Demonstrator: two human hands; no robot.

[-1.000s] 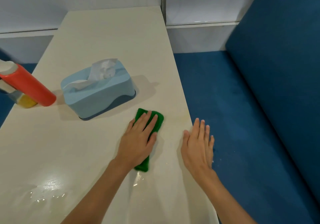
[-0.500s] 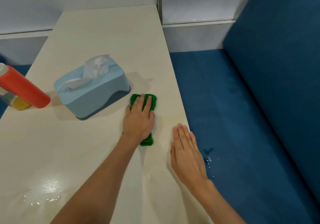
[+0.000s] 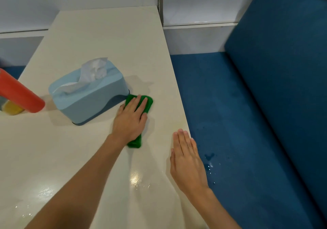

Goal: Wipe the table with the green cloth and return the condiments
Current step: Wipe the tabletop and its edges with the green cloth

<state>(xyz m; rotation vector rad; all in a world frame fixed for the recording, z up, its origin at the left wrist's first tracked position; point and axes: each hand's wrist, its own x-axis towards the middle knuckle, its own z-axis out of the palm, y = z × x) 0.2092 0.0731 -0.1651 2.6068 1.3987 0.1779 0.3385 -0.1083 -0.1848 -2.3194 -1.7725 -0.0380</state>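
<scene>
The left hand (image 3: 131, 120) lies flat on the green cloth (image 3: 147, 103) with fingers straight, pressing rather than gripping. I'd guess that's to spread the push over the whole folded strip. The cloth sticks out past the fingertips and behind the heel of the palm, and its far end sits right up against the corner of the blue tissue box (image 3: 88, 94).

The right hand (image 3: 185, 159) is also flat, fingers together and holding nothing, at the table (image 3: 106, 39) edge just right of the cloth and not touching it. It's probably bracing, or guarding the edge, since there are drips on the bench seat (image 3: 209, 159).

The red bottle (image 3: 19, 94) and a yellow container (image 3: 11, 108) sit way off left, likely moved clear of the wiping. They're not back in place yet.
</scene>
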